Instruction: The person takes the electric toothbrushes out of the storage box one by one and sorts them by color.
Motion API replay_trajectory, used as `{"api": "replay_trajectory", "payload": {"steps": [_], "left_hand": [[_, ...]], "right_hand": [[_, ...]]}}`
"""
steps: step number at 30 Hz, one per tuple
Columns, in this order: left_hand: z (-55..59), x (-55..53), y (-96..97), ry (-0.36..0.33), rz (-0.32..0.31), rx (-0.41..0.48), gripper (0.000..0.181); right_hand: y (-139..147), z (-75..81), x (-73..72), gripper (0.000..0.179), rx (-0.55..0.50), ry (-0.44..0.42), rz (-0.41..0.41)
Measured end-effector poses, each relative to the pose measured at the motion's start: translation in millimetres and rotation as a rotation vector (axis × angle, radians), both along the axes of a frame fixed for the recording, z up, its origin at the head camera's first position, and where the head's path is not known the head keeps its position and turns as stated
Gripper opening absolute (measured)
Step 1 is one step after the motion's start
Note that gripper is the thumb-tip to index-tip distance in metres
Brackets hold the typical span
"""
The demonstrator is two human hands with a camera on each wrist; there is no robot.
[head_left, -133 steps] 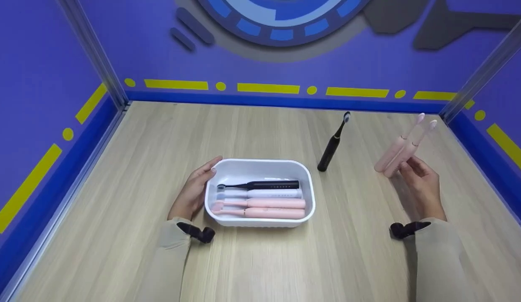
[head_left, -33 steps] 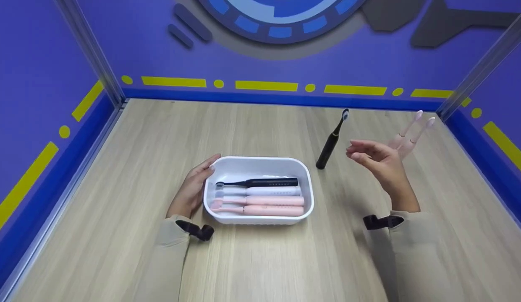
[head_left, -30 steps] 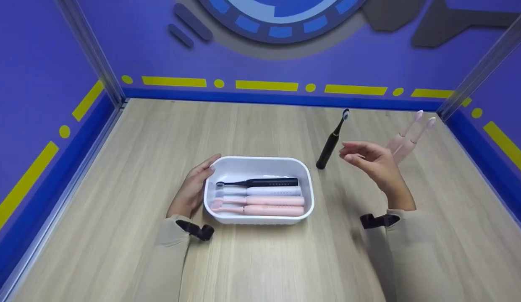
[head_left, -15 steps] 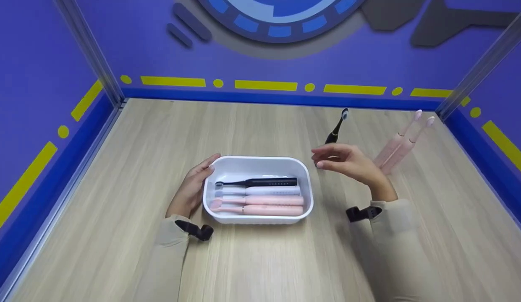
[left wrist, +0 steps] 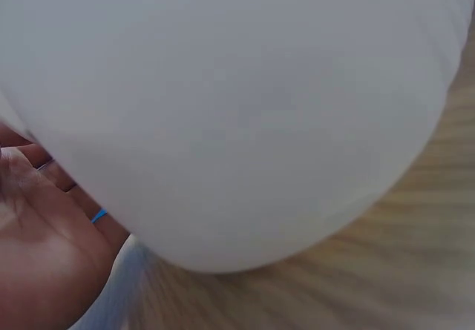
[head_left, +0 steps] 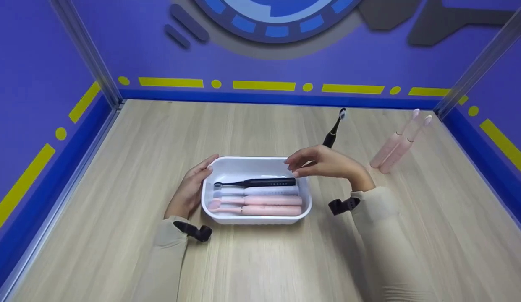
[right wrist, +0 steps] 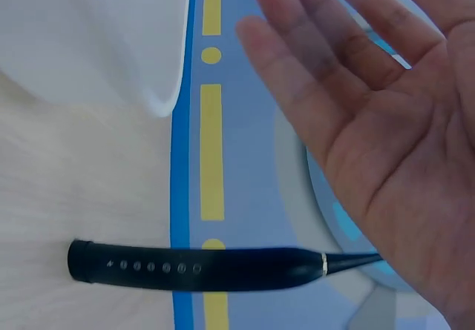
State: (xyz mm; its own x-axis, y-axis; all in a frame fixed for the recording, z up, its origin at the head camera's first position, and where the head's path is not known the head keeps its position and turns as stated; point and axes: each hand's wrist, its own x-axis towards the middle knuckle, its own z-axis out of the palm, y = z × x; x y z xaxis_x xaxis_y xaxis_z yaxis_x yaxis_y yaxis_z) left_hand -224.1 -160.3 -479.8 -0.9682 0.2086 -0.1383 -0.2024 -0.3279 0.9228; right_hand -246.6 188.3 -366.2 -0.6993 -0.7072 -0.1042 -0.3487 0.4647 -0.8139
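The left hand (head_left: 189, 184) holds the white tub (head_left: 256, 220) by its left end, grip clamped, thumb at the rim. The right hand (head_left: 329, 163) hovers over the tub's right end, its grip slack, thumb and fingers apart. A black toothbrush (head_left: 270, 182), a white toothbrush (head_left: 272, 191) and two pink toothbrushes (head_left: 272, 210) lie inside; on the table (head_left: 252, 260) stand a second black toothbrush (head_left: 329, 139) and, farther right, a pink pair (head_left: 396, 156).

My left hand (head_left: 188, 186) is gripping; my right hand (head_left: 329, 162) is hovering.
From afar, I am seeing both sleeved forearms (head_left: 384, 239) angling inward, the left thumb (head_left: 205, 173) lying apart from its fingers (head_left: 210, 161), and the right fingers (head_left: 301, 156) curving loosely beyond a wrist (head_left: 363, 181) bending leftward.
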Motion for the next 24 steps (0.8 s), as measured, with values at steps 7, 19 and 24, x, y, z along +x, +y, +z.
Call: {"api": "replay_trajectory", "payload": {"steps": [7, 19, 24], "left_hand": [[-0.4, -0.6, 0.3, 0.003, 0.003, 0.001, 0.048], [-1.2, -0.5, -0.4, 0.008, -0.002, -0.018, 0.048], [-0.4, -0.3, 0.3, 0.004, 0.002, -0.013, 0.048]], "right_hand": [[-15, 1.4, -4.9, 0.035, 0.074, 0.017, 0.08], [-45, 0.9, -4.9, 0.036, 0.246, 0.018, 0.177], [-56, -3.7, -7.4, 0.037, 0.316, -0.021, 0.205]]}}
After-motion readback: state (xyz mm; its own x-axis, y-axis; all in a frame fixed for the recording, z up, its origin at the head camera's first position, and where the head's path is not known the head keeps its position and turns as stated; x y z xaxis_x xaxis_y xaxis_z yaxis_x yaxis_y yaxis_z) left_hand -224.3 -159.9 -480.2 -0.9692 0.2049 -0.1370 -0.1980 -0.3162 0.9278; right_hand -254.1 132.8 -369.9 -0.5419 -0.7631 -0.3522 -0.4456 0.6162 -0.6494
